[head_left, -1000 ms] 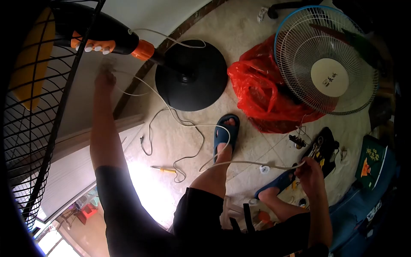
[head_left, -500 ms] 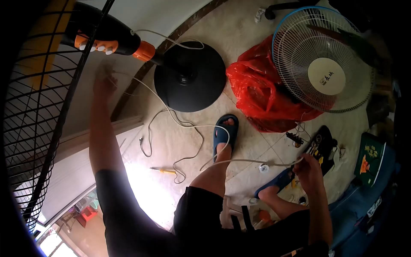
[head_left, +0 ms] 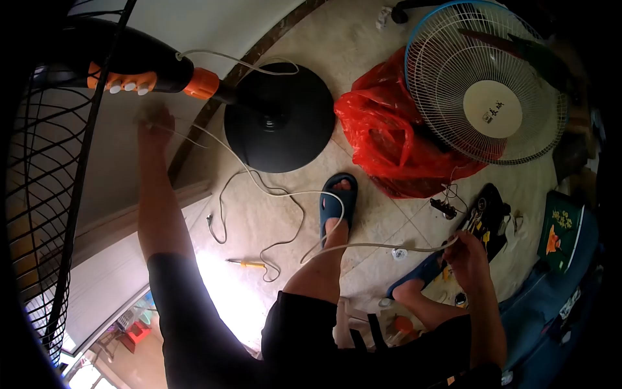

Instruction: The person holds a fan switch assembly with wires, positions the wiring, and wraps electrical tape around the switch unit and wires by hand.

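Right hand still pinched closed on cable | left hand still blurred, can't tell grip

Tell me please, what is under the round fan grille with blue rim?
Under the grille, part of the red plastic bag and some pale floor show through the wires. The solid centre disc covers whatever lies below it; the bag's contents cannot be made out.

Upper right of your frame: red plastic bag, glossy, crinkled; fan grille, shiny metal wire. Upper centre: round base, black, smooth, fairly matt. Floor: smooth tile, slight sheen.
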Demonstrator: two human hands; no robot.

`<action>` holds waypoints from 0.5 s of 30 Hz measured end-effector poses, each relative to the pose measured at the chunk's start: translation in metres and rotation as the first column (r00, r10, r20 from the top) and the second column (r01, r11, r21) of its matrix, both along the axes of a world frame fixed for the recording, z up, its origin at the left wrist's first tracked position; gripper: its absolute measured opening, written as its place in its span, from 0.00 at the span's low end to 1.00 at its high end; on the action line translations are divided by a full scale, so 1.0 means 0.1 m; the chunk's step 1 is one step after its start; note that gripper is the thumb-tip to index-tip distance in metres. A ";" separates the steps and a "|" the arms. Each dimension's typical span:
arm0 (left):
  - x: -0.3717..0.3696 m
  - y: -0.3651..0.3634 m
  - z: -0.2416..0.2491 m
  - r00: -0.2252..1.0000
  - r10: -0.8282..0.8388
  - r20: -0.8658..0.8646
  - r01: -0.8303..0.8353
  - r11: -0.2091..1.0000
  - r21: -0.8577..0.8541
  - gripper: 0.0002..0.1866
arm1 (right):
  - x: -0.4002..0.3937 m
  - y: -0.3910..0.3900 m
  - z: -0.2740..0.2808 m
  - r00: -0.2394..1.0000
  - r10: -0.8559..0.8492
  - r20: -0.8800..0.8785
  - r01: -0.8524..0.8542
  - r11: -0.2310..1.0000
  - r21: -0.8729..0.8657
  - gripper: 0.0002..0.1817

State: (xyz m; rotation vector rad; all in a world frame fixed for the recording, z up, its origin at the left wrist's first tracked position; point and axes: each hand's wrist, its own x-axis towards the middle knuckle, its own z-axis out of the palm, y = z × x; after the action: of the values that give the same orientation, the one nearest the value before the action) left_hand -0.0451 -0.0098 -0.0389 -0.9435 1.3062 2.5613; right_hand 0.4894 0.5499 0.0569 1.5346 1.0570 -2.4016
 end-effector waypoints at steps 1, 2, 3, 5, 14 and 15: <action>0.01 0.04 0.01 1.000 0.022 -0.004 -0.022 0.999 0.028 0.26 | 0.00 0.01 -0.01 1.000 -0.007 -0.002 0.007 1.000 -0.003 0.09; -0.05 -0.01 -0.05 1.000 -0.016 -0.012 0.017 0.999 0.048 0.24 | 0.01 0.01 -0.03 1.000 -0.008 -0.005 0.008 1.000 -0.005 0.09; -0.15 -0.17 -0.17 0.998 -0.053 -0.019 0.054 0.996 0.068 0.23 | 0.03 0.02 -0.03 1.000 -0.008 -0.007 0.008 1.000 -0.008 0.09; -0.27 -0.44 -0.38 0.976 -0.201 -0.089 0.212 0.966 0.147 0.22 | 0.05 0.03 -0.04 1.000 -0.008 -0.010 0.008 1.000 -0.008 0.09; -0.05 -0.04 -0.26 0.999 0.041 -0.022 -0.041 0.999 -0.010 0.20 | 0.09 0.04 -0.05 1.000 -0.013 0.016 0.012 1.000 0.009 0.09; -0.04 -0.13 -0.40 0.999 0.009 -0.031 -0.010 1.000 -0.018 0.20 | 0.08 0.04 -0.04 1.000 -0.003 0.018 0.003 1.000 0.006 0.09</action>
State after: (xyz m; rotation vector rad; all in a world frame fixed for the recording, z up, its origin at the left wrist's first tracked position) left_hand -0.0490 -0.0224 -0.0786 -0.9187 1.3385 2.5861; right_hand 0.4971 0.5544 0.0531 1.5577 1.0598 -2.3842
